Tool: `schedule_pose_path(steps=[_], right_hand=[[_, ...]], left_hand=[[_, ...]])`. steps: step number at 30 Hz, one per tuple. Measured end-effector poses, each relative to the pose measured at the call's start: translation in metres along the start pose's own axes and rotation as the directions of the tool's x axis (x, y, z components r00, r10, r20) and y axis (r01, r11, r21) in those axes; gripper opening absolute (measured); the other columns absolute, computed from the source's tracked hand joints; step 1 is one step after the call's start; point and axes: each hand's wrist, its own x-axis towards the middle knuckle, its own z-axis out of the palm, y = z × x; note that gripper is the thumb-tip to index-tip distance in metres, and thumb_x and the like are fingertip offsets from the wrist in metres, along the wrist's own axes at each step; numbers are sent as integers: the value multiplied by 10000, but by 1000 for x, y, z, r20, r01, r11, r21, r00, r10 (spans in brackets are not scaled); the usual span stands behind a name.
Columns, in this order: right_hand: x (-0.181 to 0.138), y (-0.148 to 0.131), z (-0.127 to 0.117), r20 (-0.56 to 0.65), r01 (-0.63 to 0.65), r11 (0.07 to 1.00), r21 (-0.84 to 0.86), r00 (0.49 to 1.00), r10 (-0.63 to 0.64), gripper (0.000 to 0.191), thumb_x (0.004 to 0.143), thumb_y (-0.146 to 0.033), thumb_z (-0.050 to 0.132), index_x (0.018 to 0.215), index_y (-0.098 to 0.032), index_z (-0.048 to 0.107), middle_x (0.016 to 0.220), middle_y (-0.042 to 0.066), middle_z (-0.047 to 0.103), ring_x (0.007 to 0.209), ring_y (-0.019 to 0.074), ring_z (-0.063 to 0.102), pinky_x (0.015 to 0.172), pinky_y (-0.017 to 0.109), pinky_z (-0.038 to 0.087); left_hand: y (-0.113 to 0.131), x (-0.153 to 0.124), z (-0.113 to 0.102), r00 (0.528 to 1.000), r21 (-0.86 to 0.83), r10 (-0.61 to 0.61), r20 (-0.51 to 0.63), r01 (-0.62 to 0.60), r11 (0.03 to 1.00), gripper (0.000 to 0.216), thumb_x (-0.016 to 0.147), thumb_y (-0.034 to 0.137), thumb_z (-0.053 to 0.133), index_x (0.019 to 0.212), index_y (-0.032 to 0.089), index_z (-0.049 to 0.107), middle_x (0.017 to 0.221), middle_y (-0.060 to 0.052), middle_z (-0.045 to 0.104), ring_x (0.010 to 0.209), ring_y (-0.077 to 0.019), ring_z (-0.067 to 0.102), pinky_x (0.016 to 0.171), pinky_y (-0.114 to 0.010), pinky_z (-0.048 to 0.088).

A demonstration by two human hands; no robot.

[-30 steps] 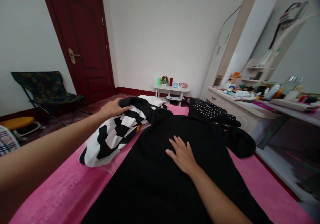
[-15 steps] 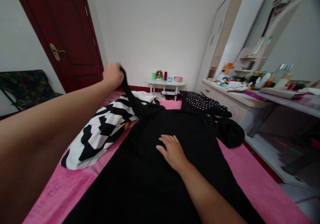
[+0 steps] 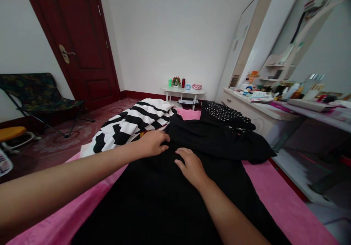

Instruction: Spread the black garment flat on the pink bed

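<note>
A black long-sleeved garment (image 3: 153, 197) lies spread out before me, with one sleeve (image 3: 211, 135) stretched across its upper part toward the right. At the garment's upper left edge is my left hand (image 3: 155, 142), fingers curved and touching the cloth, with a small gap between thumb and fingers. My right hand (image 3: 192, 166) rests palm down on the middle of the garment, its fingers apart. Beyond my left hand lies a black-and-white striped cloth (image 3: 142, 115). A black polka-dot garment (image 3: 223, 113) is folded at the far right.
Pink bedding (image 3: 276, 186) shows under the clothes. On the right stands a dresser (image 3: 263, 104) crowded with bottles and small items. A low white table (image 3: 182, 91) is against the far wall. To the left are a camouflage folding chair (image 3: 38, 95) and a dark red door (image 3: 74, 44).
My left hand has come down and right from its raised position. The sleeve it held up now lies across the garment. My right hand has stayed in nearly the same place.
</note>
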Motion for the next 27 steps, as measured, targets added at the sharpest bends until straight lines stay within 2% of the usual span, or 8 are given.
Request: schedule_pose_path(steps=[3,5,7,9,11,15,20,27], right_hand=[[8,2,1,-70,-166,977,134,982,176,273,791,-183,566,1052,-205,645,1090,63,628,992,199,602,908,359,470],[20,3,-1,-26,-366,874,321,919,394,235,767,-155,571,987,-169,651,1007,79,645,893,200,641,845,374,514],[34,1,-5,138,-547,630,551,804,578,274,760,-162,583,1032,-142,616,957,91,649,843,204,663,787,382,547],[49,-3,-9,301,-612,352,708,713,634,399,768,-185,590,1162,-140,538,983,101,645,840,203,673,759,371,565],[61,-6,-8,338,-583,231,779,701,628,500,781,-208,584,1263,-175,455,1061,110,631,892,203,668,760,360,570],[77,-6,3,222,-528,276,803,695,684,472,807,-274,557,1266,-260,446,1137,106,610,1054,239,608,717,356,575],[95,5,-5,206,-499,227,836,670,713,308,788,-257,551,1093,-217,566,1035,97,627,934,211,651,608,281,541],[110,22,-42,-120,-183,384,905,756,644,420,661,-324,674,1067,-226,628,1191,47,607,1063,200,568,650,218,492]], left_hand=[[-22,-46,7,952,114,-297,73,288,951,399,768,474,571,1074,217,586,986,-87,660,877,-260,634,733,-339,475],[-32,-70,8,892,177,-436,115,414,893,505,743,554,557,1086,184,568,968,-124,659,862,-302,637,682,-358,467],[-38,-88,9,845,182,-510,159,483,856,547,730,618,527,1040,170,583,917,-138,660,844,-327,636,637,-357,449],[-41,-99,11,828,102,-517,216,508,855,526,723,651,505,942,184,611,873,-121,659,826,-314,633,610,-335,428],[-42,-105,14,822,-20,-493,284,519,854,476,698,644,533,841,198,619,824,-87,654,780,-274,629,584,-305,405],[-39,-112,19,813,-149,-478,333,546,824,333,651,524,609,683,194,585,685,-25,609,639,-193,585,538,-263,365],[-28,-123,18,825,-348,-408,391,542,765,197,673,389,569,698,194,555,633,18,572,581,-149,537,503,-237,343],[10,-127,-8,886,-430,-339,317,453,781,188,717,380,554,752,207,490,677,29,550,604,-128,501,528,-229,328]])
